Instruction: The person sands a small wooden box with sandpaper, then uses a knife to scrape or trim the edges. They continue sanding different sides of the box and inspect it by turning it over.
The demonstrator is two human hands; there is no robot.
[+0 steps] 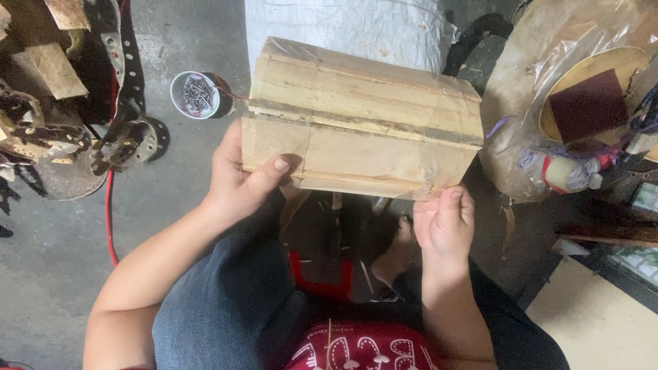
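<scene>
A pale wooden block bundle wrapped in clear tape (363, 120) is held above the lap, clamped at its left end by the left hand (240, 181) and pinched at its lower right corner by the right hand (445, 219).

Floor: bare grey concrete (55, 253), scuffed and dusty.
Left side: heap of wood scraps (48, 65) and perforated metal straps (127, 68), a red cable (108, 205) trailing across.
Ahead: white woven sack (343, 27).
Right side: plastic-covered clutter (569, 82).
Light: even, soft.
</scene>
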